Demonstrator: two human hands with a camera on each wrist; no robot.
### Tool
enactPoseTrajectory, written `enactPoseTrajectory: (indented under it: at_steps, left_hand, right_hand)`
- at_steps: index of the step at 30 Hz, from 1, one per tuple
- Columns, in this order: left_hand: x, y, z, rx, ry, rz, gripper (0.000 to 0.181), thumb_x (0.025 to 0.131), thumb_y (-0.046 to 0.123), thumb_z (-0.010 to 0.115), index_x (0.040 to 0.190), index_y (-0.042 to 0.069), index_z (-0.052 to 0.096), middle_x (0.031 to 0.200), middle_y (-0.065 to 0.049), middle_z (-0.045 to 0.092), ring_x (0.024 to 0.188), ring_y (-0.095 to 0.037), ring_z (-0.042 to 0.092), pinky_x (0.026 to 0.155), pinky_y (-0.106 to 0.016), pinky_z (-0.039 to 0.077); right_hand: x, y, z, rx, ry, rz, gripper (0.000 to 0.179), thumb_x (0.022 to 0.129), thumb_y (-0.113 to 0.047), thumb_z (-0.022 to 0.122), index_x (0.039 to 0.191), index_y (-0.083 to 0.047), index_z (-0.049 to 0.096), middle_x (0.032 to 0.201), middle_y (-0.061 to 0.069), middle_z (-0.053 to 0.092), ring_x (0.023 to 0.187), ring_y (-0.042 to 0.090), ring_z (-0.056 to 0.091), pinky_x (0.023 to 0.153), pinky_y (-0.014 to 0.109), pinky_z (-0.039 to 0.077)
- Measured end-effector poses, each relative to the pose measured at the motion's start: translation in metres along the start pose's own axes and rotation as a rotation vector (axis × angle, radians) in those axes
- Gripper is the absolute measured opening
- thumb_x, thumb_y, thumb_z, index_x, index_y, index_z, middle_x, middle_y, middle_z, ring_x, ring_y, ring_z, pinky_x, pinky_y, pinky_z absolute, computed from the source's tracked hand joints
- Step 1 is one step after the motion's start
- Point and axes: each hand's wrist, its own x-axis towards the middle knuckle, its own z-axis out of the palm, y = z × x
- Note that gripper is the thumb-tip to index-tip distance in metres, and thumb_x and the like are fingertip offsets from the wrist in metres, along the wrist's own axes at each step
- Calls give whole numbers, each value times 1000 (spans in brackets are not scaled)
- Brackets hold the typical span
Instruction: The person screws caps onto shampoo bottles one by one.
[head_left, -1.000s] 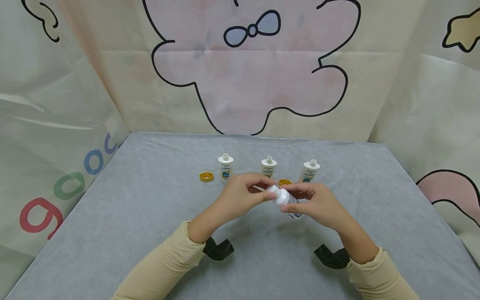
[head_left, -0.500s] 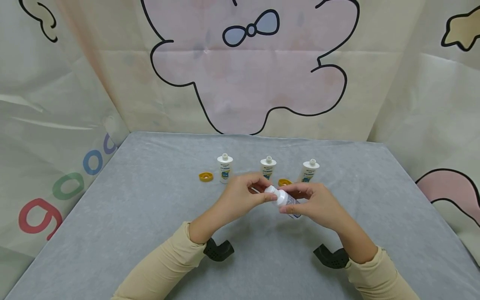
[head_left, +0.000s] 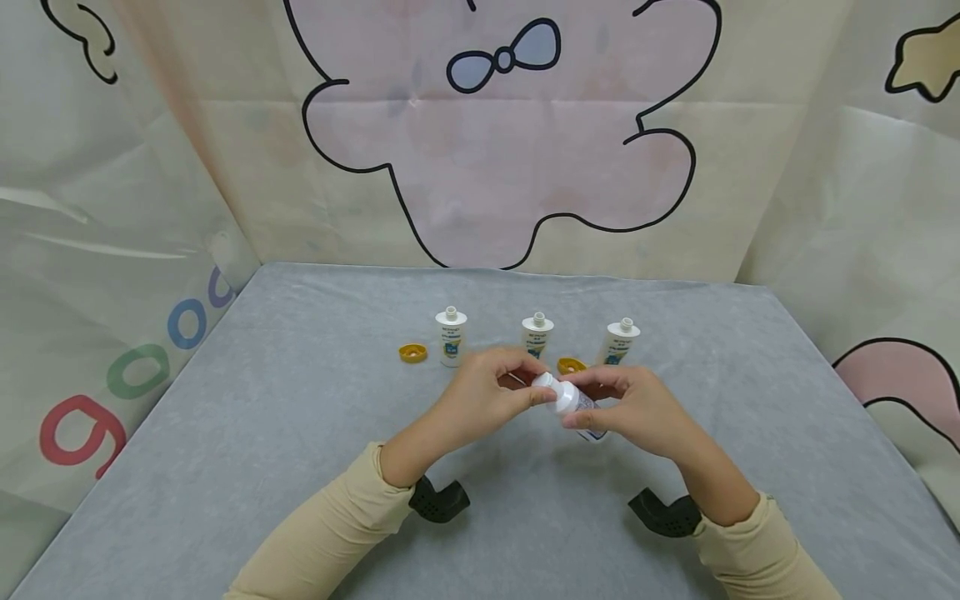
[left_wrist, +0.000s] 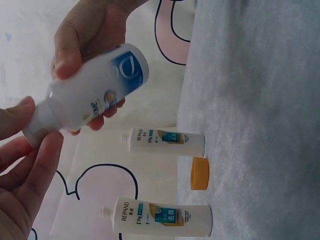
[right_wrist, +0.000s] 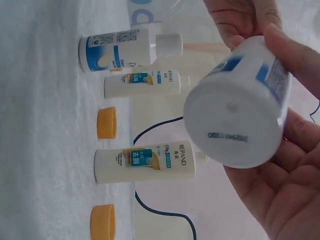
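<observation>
In front of me both hands meet at a white bottle with a blue label [left_wrist: 112, 82], tilted with its cap end up and to the left. My right hand [head_left: 637, 408] grips its body, thumb on the near side. Fingers and thumb of my left hand [head_left: 480, 392] pinch the white cap [left_wrist: 41, 124] at the bottle's neck end. The bottle's round base [right_wrist: 232, 125] faces the right wrist camera. Behind the hands stand three white shampoo bottles, left [head_left: 452, 335], middle [head_left: 537, 335] and right [head_left: 620, 342], with bare narrow spouts.
One yellow cap [head_left: 412, 353] lies left of the left shampoo bottle; another yellow cap [head_left: 571, 366] lies between the middle and right ones. The right wrist view shows another blue-and-white bottle [right_wrist: 117, 50] standing, white cap on. Grey cloth [head_left: 300, 467] covers the table; printed sheets surround it.
The white cap now shows slightly farther from the bottle's shoulder, and the bottle has shifted a little to the right. Arms and the standing bottles stay in place.
</observation>
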Motion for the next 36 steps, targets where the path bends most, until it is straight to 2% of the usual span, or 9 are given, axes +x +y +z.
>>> enactPoseTrajectory:
  at_steps: [9,13,17,19,22,25,30,36]
  left_hand:
    - [1,-3,0,-36,-50,103,17,83,11,80,97,3,75,92,-8,72,82,-8,66,76,-20,59]
    - [3,-5,4,-92,-28,95,19,83,11,80,100,4,75,95,-8,72,85,-9,66,76,-22,59]
    - [5,-11,12,-107,5,75,24,83,12,80,106,4,76,100,-7,73,91,-10,65,79,-21,59]
    - [7,-14,16,-115,21,70,26,84,12,80,108,4,75,103,-8,73,92,-12,65,81,-20,59]
    - [12,-17,24,-134,43,60,28,84,11,79,110,2,75,106,-10,73,94,-17,67,82,-20,58]
    - [17,-19,32,-150,56,17,29,85,11,79,112,1,74,109,-11,73,96,-19,68,83,-18,58]
    - [27,-19,43,-159,75,-103,28,84,14,80,111,5,75,108,-8,74,95,-17,71,80,-16,57]
    - [34,-22,51,-116,85,-176,26,84,18,81,108,9,75,105,-5,75,93,-15,72,77,-15,56]
  right_hand:
    - [0,6,-8,108,-139,-79,32,83,-9,80,112,3,71,94,-8,74,86,8,69,70,28,59]
    - [1,7,-11,87,-140,-61,35,83,-12,80,116,-1,71,99,-1,74,90,8,69,70,29,59]
    - [4,8,-12,64,-125,26,42,81,-20,83,119,-6,71,114,11,72,99,9,70,75,30,60]
    - [5,10,-12,50,-118,61,45,80,-24,84,120,-8,71,119,12,71,102,12,71,79,29,60]
    - [7,13,-14,30,-110,71,45,81,-25,84,120,-7,70,120,14,70,104,19,72,80,28,60]
    - [9,17,-17,15,-98,89,42,81,-25,84,117,-9,72,119,12,72,106,22,71,82,28,59]
    - [13,25,-20,-60,-71,136,40,80,-30,84,114,-14,73,119,8,72,110,24,68,84,31,56]
    - [19,36,-22,-103,-58,107,39,80,-29,84,114,-14,73,118,8,72,116,26,64,84,34,54]
